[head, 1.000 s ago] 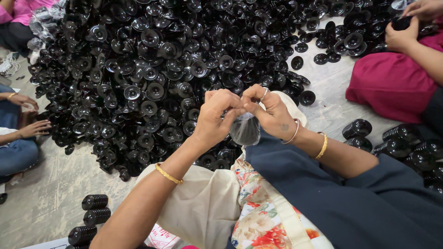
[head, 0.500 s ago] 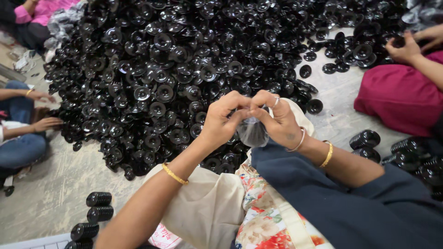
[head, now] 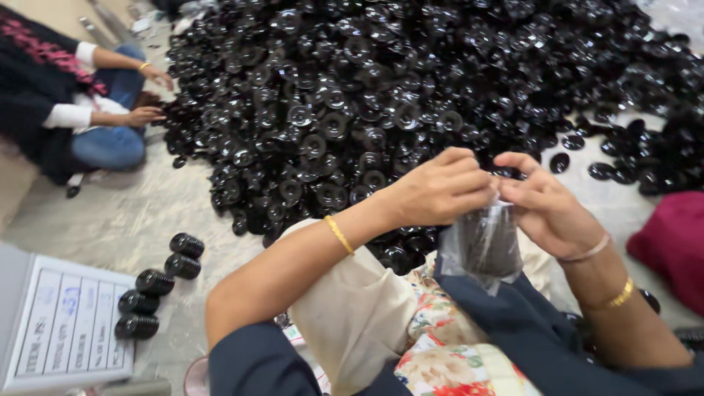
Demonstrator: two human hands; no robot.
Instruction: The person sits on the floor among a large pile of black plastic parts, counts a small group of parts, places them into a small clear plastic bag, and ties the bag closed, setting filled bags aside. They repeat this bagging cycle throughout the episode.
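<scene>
The left hand (head: 440, 187) and the right hand (head: 546, 205) meet above the person's lap, and both pinch the top of a small clear plastic bag (head: 484, 246). The grip of each hand is closed on the upper edge of the bag, fingers pressed together on the thin plastic. The bag hangs down between the two hands and it is filled with a dark stack of round black parts. Each wrist carries a thin gold bangle (head: 339, 235).

Behind the hands, a very big pile of black round discs (head: 411, 95) covers the floor (head: 139, 213). Near the left forearm, four filled rolls of the same discs (head: 158, 282) lie on the floor in a slanted row, beside a white printed sheet (head: 66, 323). At the far left another person (head: 81, 110) sits on the floor with both hands at the edge of the pile. At the right edge a dark red cloth (head: 671, 242) is visible.
</scene>
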